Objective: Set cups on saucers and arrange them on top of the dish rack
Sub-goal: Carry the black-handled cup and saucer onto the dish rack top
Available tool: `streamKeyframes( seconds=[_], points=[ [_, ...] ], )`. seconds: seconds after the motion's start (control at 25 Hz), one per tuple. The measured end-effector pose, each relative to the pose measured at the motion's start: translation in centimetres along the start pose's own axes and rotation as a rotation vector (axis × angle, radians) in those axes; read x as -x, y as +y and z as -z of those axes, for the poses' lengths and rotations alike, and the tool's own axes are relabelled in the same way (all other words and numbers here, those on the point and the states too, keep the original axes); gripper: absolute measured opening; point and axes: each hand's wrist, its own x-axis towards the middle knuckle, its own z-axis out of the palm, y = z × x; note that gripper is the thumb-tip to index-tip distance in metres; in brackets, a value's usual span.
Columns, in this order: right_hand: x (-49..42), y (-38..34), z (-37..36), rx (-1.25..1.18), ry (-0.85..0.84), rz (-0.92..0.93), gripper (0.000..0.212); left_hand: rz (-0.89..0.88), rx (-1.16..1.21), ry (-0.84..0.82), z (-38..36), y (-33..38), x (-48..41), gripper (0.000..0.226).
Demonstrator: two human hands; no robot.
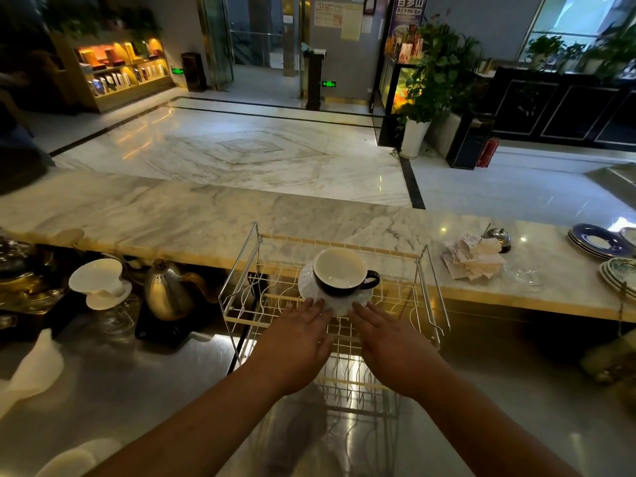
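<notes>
Dead centre of the frame, a cup (pixel 339 273) sits on a saucer (pixel 339 302), and the pair is parked on the top tier of the wire rack (pixel 241 270). Cup's dark outside, pale inside, upright, handle pointing toward the right of the frame.

Both hands are flat and open, palms down, fingers spread a bit. Left hand (pixel 297 333) has its fingertips touching the lower-left edge of the saucer, right hand (pixel 387 342) touches the lower-right edge. Neither is clamped on anything, it looks more like nudging or steadying than holding.

Handling-wise, my guess: this is ceramic, so stiff, a bit hefty for its size and very chippable. Glazed cup on glazed saucer will likely slide if you tilt it, and the saucer sits on thin wires, so not much friction there either. I'd push or lift from the saucer rim with both hands, keeping it level, rather than grabbing the cup handle and leaving the saucer behind.

More plates (pixel 599 241) are stacked at the right edge on the marble counter (pixel 172 215), and a kettle (pixel 167 294) stands lower left of the rack.
</notes>
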Motion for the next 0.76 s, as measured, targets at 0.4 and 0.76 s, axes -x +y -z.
streamKeyframes(
  seconds=[0.4, 0.76],
  points=[
    [-1.0, -0.1, -1.1, -0.041, 0.038, 0.037, 0.067, 0.02, -0.031, -0.014, 0.2, -0.8, -0.1, 0.062],
    [-4.5, -1.6, -1.4, -0.061, 0.062, 0.062, 0.072, 0.057, -0.076, -0.019, 1.4, -3.7, -0.6, 0.065]
  ],
)
